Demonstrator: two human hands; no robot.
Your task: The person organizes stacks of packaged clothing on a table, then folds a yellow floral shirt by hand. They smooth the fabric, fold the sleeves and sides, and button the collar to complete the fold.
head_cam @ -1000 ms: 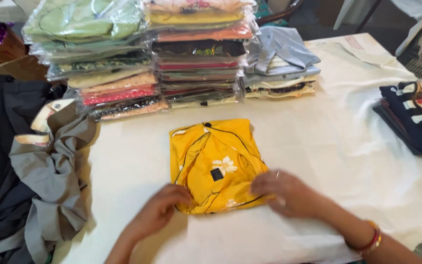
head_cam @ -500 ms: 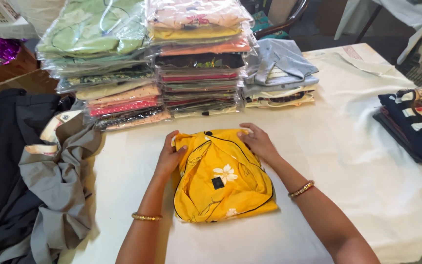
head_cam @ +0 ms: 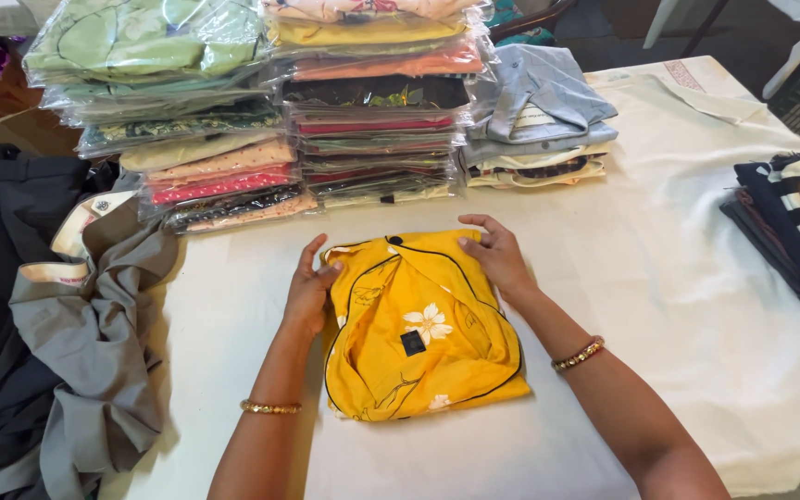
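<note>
One folded yellow garment (head_cam: 423, 329) is laid flat on the white table (head_cam: 696, 306), and every place here is given from it. Two hands are seen on it. The left hand (head_cam: 310, 287) is pressed against its left edge, fingers stretched open and flat, nothing clasped. The right hand (head_cam: 497, 257) is rested on its upper right corner, fingers spread and lightly curved over the cloth, pressed down rather than closed around it. One gold bangle is worn on each wrist, two in all.

Beyond the garment, at the far side, three stacks are counted: directly behind it a stack of bagged clothes (head_cam: 377, 102) in clear plastic, behind and to the left a second bagged stack (head_cam: 178, 120) topped in pale green, and behind and to the right a short pile of grey shirts (head_cam: 539, 120) without bags. The number of packets in each stack cannot be told exactly.

Left of the garment one heap of grey and dark fabric (head_cam: 67, 324) is slumped. Well to its right, one pile of navy striped clothing (head_cam: 798, 227) is set at the table's edge.
</note>
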